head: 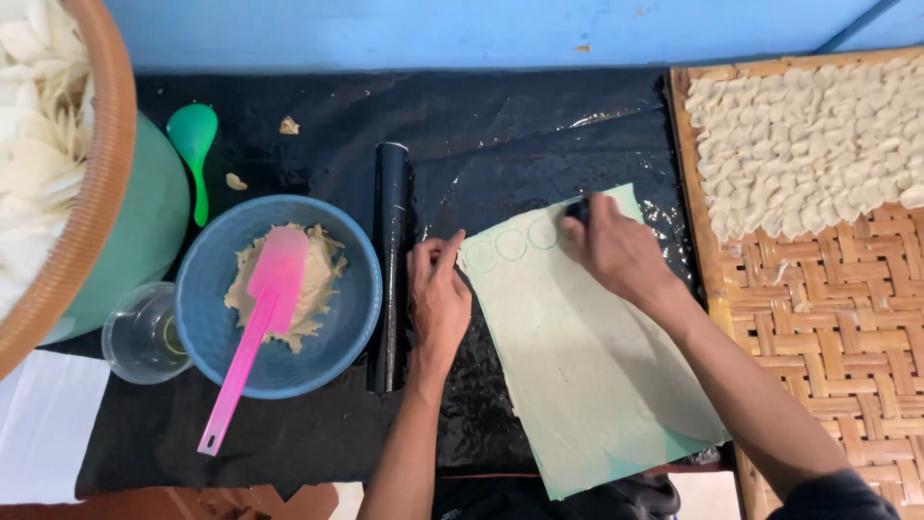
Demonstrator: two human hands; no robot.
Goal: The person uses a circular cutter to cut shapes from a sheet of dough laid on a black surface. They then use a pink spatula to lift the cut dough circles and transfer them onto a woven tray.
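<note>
In the middle of the frame, my right hand [616,248] is clamped on a small dark round cutter [577,208], pressing the top edge of the pale dough sheet [577,366]. My left hand [438,289], fingers loosely curled, holds down the sheet's upper left corner beside the black rolling pin [390,265].

table [539,125], black sheet | on it: blue bowl [217,337], dough sheet [577,366], black roller [390,270], woven tray [818,318]

Pink spatula [258,327] in blue bowl [207,289], green spoon [192,144] nearby.

pale dough sheet [577,366] | flat on black mat | three rings pressed
</note>
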